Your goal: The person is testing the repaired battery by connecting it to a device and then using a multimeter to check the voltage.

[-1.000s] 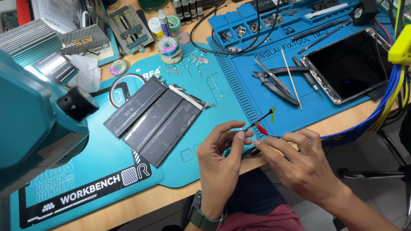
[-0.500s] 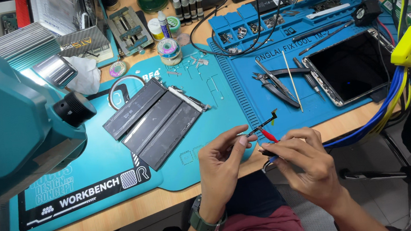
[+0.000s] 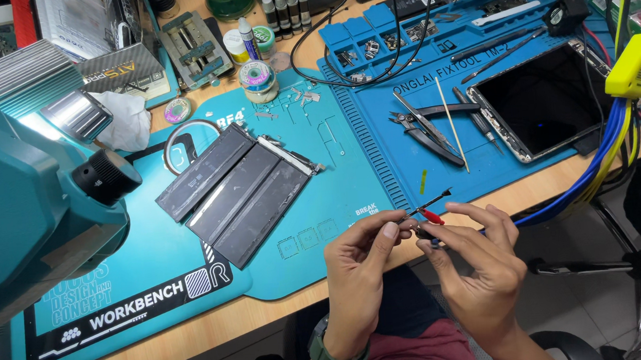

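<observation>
- Low in the centre of the frame, the left hand (image 3: 358, 272) and right hand (image 3: 472, 259) are meeting off the desk edge, fingertips pinching closed on a thin black-and-red wire lead (image 3: 428, 209), held close probably for fine work.
- Just beyond, 3 flat black battery cells (image 3: 234, 190) are lying on the teal silicone work mat (image 3: 154, 292).
- Farther right, an opened dark tablet (image 3: 539, 102) is resting on the blue mat (image 3: 377, 122), black pliers (image 3: 427, 126) beside it, within reach.

Single head cam, looks steeply down & fwd at blue mat (image 3: 380, 160), hands close below.
</observation>
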